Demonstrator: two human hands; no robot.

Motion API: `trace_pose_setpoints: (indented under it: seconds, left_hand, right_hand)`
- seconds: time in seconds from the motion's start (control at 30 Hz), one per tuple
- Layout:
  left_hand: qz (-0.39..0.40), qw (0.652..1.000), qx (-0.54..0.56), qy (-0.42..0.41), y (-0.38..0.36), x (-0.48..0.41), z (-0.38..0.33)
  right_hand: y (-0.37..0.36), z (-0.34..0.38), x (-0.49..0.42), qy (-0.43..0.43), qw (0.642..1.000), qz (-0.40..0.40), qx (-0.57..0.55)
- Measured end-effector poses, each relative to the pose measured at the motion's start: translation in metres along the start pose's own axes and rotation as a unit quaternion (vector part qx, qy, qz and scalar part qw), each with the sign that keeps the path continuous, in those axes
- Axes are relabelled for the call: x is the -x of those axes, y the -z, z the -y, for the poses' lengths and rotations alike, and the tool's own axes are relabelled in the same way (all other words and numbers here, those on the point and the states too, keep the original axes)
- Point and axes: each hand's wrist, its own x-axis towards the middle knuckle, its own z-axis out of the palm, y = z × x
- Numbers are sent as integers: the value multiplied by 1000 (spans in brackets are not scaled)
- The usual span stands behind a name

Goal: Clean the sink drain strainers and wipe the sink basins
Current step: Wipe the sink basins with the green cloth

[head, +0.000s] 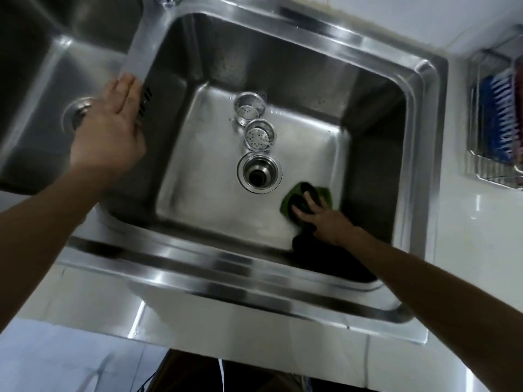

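Two round steel strainer baskets lie on the floor of the right basin (pixel 297 154): one strainer (pixel 249 108) further back, the other strainer (pixel 259 134) just behind the open drain hole (pixel 259 175). My right hand (pixel 319 219) presses a green scouring pad (pixel 305 200) flat against the basin floor at the front right, fingers spread over it. My left hand (pixel 113 128) rests with straight fingers on the steel divider (pixel 138 58) between the two basins. The left basin (pixel 36 89) shows its own drain (pixel 77 114), partly hidden by my left hand.
A wire rack (pixel 495 123) holding a blue-and-white brush stands on the white counter at the right. The sink's front rim (pixel 226 267) runs below my arms. A tap base (pixel 167 0) sits at the top edge.
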Motion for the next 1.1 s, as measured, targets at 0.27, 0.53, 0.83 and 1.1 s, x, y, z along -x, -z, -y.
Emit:
trace_pose_setpoints:
  seconds: [0.27, 0.53, 0.83, 1.1]
  left_hand:
    - [-33, 999, 9, -10, -10, 1, 10]
    - [-34, 999, 7, -11, -5, -3, 7]
    - [201, 920, 336, -21, 38, 29, -49]
    - [500, 609, 583, 198, 101, 20, -173]
  right_hand:
    - [15, 35, 23, 142, 989, 45, 13]
    - [63, 72, 33, -38, 925, 138, -353]
    - [132, 101, 124, 64, 854, -57, -514]
    - [154, 92, 187, 41, 811, -281, -512]
